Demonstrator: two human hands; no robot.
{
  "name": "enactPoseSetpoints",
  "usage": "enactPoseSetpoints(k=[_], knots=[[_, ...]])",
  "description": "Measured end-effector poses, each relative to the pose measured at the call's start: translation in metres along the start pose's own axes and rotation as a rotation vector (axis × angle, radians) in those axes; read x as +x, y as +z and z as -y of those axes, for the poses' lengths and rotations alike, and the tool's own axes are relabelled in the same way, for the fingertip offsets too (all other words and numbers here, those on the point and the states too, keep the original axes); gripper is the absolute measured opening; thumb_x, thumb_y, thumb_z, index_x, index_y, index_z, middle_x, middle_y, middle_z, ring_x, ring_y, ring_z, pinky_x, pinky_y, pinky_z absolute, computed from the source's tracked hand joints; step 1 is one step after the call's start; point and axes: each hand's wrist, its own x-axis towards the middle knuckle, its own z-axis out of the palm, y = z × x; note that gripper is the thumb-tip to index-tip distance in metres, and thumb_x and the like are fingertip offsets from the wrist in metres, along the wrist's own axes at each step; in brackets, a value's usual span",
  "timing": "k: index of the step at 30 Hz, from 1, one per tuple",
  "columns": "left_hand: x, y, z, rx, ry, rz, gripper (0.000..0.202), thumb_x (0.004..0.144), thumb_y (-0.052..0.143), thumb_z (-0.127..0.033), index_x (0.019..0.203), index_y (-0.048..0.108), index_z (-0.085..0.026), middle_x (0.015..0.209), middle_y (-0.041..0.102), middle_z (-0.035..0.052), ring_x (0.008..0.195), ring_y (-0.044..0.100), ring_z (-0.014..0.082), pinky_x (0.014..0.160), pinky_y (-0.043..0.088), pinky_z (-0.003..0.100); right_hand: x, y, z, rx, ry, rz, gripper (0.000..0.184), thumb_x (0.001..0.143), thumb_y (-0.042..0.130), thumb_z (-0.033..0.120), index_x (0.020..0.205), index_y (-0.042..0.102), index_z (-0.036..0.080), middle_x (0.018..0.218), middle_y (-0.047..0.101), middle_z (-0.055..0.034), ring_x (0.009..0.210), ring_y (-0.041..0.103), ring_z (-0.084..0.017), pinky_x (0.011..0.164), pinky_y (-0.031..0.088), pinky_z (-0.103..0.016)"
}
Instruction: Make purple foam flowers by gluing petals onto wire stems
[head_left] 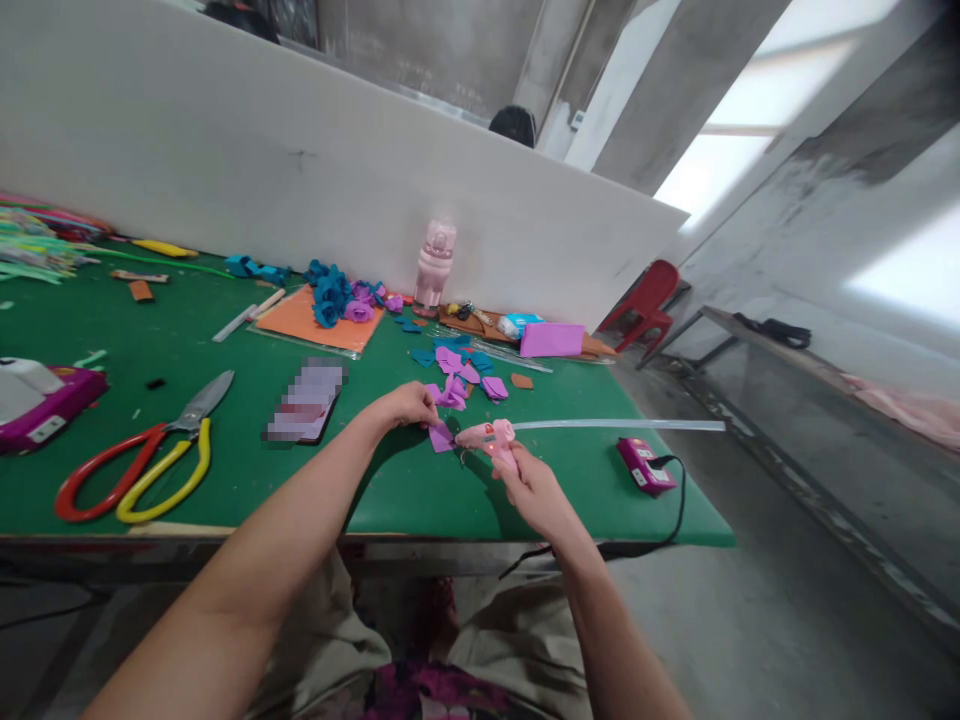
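My right hand [525, 477] is wrapped round the grip of a pink hot glue gun [484, 437], from whose back a long clear glue stick [615, 425] sticks out to the right. The gun's nozzle points left, at the edge of a small purple foam or paper piece [441, 437]. With its fingers pinched, my left hand [411, 404] holds that piece at its upper left, low over the green table. Just beyond lie several loose purple petal-like pieces [451, 388] and teal pieces [480, 361].
Red-and-yellow-handled scissors [169, 440] and a phone [307, 400] lie to the left. Teal flowers [330, 293] rest on an orange sheet [300, 325]. A pink bottle [433, 270] stands against the white partition [360, 170]. A purple power block [646, 466] with a black cord sits at right.
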Motion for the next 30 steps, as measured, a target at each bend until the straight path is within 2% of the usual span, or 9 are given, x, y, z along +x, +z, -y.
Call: enactPoseSetpoints(k=[15,30], knots=[[0.0011,-0.0002,0.0018,0.020,0.005,0.007,0.029,0.051,0.076,-0.037,0.051,0.061,-0.012,0.043,0.052,-0.0024,0.036,0.030,0.0045,0.036,0.020,0.021,-0.0048,-0.0008,-0.0007,0.048,0.039,-0.038,0.029,0.088,0.039,0.039,0.084,0.058,0.018,0.056,0.056,-0.0010,0.054,0.054,-0.016,0.050,0.039,-0.024],[-0.0003,-0.0004,0.0007,0.010,0.013,0.011,0.026,0.050,0.075,-0.035,0.053,0.063,-0.012,0.042,0.051,-0.0033,0.035,0.030,0.0038,0.036,0.020,0.021,-0.0009,0.0070,0.0046,0.029,0.019,0.008,0.027,0.087,0.041,0.037,0.081,0.058,0.017,0.058,0.057,-0.0014,0.057,0.055,-0.016,0.053,0.039,-0.023]])
